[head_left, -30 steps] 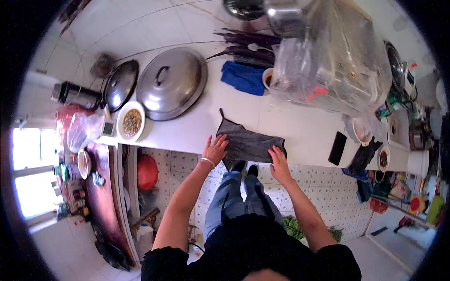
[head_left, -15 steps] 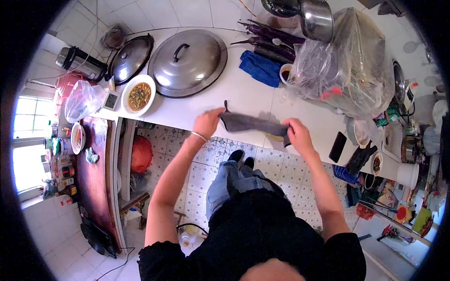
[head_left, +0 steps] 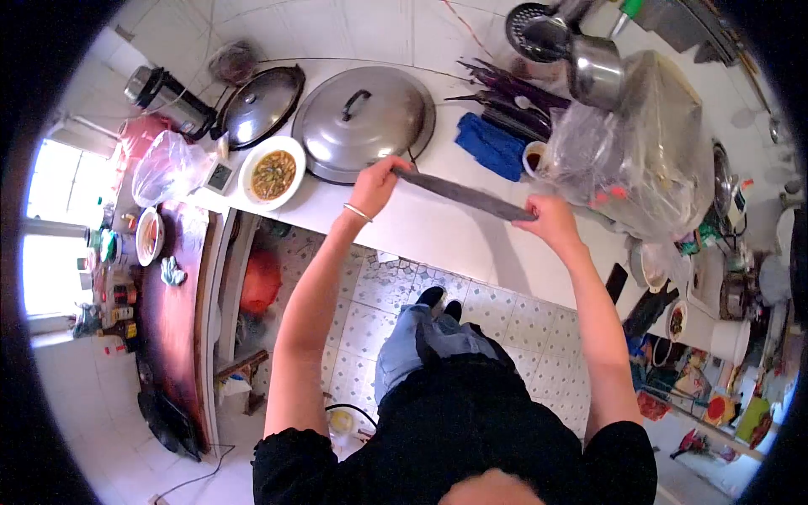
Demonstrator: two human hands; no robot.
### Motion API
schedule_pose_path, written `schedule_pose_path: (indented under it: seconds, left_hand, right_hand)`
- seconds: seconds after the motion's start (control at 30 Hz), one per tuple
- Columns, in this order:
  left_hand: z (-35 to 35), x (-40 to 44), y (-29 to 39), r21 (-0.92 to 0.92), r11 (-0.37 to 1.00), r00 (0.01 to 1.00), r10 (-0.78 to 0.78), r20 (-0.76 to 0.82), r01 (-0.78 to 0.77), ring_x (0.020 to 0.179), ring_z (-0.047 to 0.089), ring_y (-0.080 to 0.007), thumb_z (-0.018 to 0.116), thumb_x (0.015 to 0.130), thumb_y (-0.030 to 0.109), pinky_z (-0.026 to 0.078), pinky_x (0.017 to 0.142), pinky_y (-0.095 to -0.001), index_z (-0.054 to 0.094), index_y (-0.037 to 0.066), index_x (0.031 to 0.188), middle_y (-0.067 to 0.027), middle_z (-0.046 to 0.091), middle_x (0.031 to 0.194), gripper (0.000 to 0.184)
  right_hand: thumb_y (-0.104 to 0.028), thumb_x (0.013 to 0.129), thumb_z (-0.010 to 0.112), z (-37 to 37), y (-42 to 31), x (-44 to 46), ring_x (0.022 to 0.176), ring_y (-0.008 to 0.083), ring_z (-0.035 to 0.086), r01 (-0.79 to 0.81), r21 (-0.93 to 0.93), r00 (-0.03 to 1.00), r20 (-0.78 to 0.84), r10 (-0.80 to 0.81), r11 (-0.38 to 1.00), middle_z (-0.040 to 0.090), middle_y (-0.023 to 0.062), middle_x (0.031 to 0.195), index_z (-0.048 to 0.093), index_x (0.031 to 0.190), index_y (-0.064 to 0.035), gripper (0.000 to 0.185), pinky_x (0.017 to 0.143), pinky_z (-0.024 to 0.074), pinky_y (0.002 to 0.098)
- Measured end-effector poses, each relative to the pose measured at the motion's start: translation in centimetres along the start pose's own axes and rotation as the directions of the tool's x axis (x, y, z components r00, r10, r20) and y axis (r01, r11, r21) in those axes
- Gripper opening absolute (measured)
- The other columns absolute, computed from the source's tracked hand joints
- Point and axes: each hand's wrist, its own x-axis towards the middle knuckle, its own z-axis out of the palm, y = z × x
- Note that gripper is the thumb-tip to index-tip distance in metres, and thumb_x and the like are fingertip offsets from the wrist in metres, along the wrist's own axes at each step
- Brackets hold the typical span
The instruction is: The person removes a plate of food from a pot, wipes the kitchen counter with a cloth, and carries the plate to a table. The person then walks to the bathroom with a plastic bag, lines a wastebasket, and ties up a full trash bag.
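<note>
Gray cloth (head_left: 465,194) first: it's pulled out long and thin between our two hands, looks like just above the white counter (head_left: 471,252) going by the shadow below. Calling straight ahead 12, its long axis runs roughly half past nine to half past three. So from our left hand (head_left: 375,187) it heads off toward half past three, and from our right hand (head_left: 554,224) toward half past nine. Neither hand is nearer: each has fingers closed around one end. Containers now: the white bowl (head_left: 246,178) sits at 9 o'clock from our left hand, with brownish liquid and chopped bits in it. The small cup (head_left: 528,160) is near 12 from our right hand, holding something dark. Way over past 8 o'clock from our left, another bowl (head_left: 157,240) has reddish stuff we can't make out.
</note>
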Motion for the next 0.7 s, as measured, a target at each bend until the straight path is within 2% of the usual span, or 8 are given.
schedule_pose_path:
  seconds: [0.07, 0.13, 0.2, 0.33, 0.43, 0.53, 0.6, 0.7]
  left_hand:
    - [0.1, -0.9, -1.5, -0.006, 0.998, 0.998, -0.057, 0.032, 0.057, 0.089, 0.057, -0.0146, 0.041, 0.075, -0.003, 0.044, 0.078, -0.0259, 0.056, 0.004, 0.094, -0.0084, 0.062, 0.092, 0.025]
    - [-0.2, -1.6, -2.1, 0.096, 0.992, 0.997, -0.08, 0.009, 0.079, 0.082, 0.058, -0.0166, 0.042, 0.075, -0.001, 0.045, 0.073, -0.027, 0.056, 0.005, 0.094, -0.0098, 0.062, 0.086, 0.024]
    - [-0.6, -1.7, -2.2, 0.153, 0.983, 0.995, -0.1, -0.008, 0.1, 0.07, 0.058, -0.0201, 0.043, 0.074, 0.0, 0.046, 0.067, -0.0297, 0.056, 0.005, 0.093, -0.01, 0.062, 0.081, 0.024]
    - [-2.1, -3.1, -2.6, 0.057, 0.991, 0.99, -0.115, -0.081, 0.12, 0.079, 0.059, -0.0221, 0.043, 0.074, -0.001, 0.045, 0.072, -0.0302, 0.056, 0.005, 0.091, -0.0115, 0.061, 0.087, 0.022]
    - [-2.5, -5.9, -3.6, 0.09, 0.995, 0.994, -0.032, -0.107, 0.042, 0.089, 0.057, -0.026, 0.044, 0.072, -0.002, 0.044, 0.077, -0.0319, 0.058, 0.005, 0.089, -0.0126, 0.06, 0.093, 0.022]
    - [0.4, -10.8, -8.5, 0.241, 0.97, 0.99, 0.02, -0.142, 0.015, 0.095, 0.053, -0.0308, 0.047, 0.07, -0.002, 0.043, 0.082, -0.0336, 0.061, 0.008, 0.087, -0.0136, 0.057, 0.1, 0.024]
    - [2.5, -13.8, -12.5, 0.333, 0.927, 0.985, -0.163, -0.05, 0.171, 0.094, 0.051, -0.0298, 0.051, 0.069, 0.0, 0.043, 0.082, -0.0357, 0.063, 0.014, 0.084, -0.0139, 0.056, 0.094, 0.024]
    - [4.4, -14.3, -13.4, 0.125, 0.844, 0.851, -0.526, -0.004, 0.522, 0.093, 0.052, -0.0279, 0.054, 0.067, 0.0, 0.043, 0.08, -0.0345, 0.064, 0.015, 0.087, -0.0131, 0.057, 0.091, 0.027]
  right_hand:
    - [-0.021, 0.057, 0.074, 1.5, 0.3, -0.3, 0.06, 0.0253, 0.05, 0.007, -0.133, 1.0, 0.002, -0.006, 0.991, 0.05, 0.0071, 0.062, 0.05, 0.063, -0.005, 0.03, 0.053, 0.0384, 0.0357]
    - [-0.021, 0.054, 0.075, 3.2, 1.8, 0.0, 0.06, 0.0249, 0.051, 0.086, -0.063, 0.996, -0.002, -0.086, 0.994, 0.049, 0.0085, 0.062, 0.046, 0.063, -0.005, 0.034, 0.054, 0.0387, 0.036]
    - [-0.018, 0.055, 0.075, 4.3, 2.5, 0.8, 0.06, 0.0245, 0.051, -0.04, -0.044, 0.997, 0.059, 0.042, 0.998, 0.05, 0.0086, 0.064, 0.045, 0.064, -0.0051, 0.034, 0.054, 0.039, 0.0355]
    - [-0.012, 0.057, 0.072, 4.8, -0.7, 0.5, 0.061, 0.0257, 0.052, -0.074, -0.051, 0.997, -0.042, 0.072, 0.996, 0.051, 0.009, 0.066, 0.044, 0.069, -0.0059, 0.031, 0.054, 0.0392, 0.0354]
    - [-0.003, 0.065, 0.059, 7.6, -0.9, -1.0, 0.067, 0.0291, 0.054, 0.174, -0.159, 0.927, -0.307, -0.216, 0.972, 0.054, 0.0099, 0.07, 0.048, 0.079, -0.0079, 0.019, 0.058, 0.0412, 0.0378]
    - [-0.01, 0.071, 0.051, 14.2, 2.7, -2.2, 0.076, 0.0289, 0.053, 0.213, -0.185, 0.964, -0.12, -0.238, 0.959, 0.053, 0.0105, 0.075, 0.053, 0.085, -0.0096, 0.014, 0.065, 0.0413, 0.0398]
    - [-0.01, 0.069, 0.052, 19.3, 5.5, -3.2, 0.087, 0.0283, 0.049, 0.199, -0.26, 0.973, 0.166, -0.159, 0.945, 0.05, 0.0106, 0.083, 0.057, 0.091, -0.0108, 0.022, 0.072, 0.0398, 0.039]
    - [-0.01, 0.067, 0.061, 19.4, 2.7, -4.1, 0.096, 0.0275, 0.045, 0.194, 0.0, 0.979, 0.056, -0.194, 0.981, 0.047, 0.0097, 0.095, 0.057, 0.094, -0.0097, 0.028, 0.08, 0.0376, 0.0403]
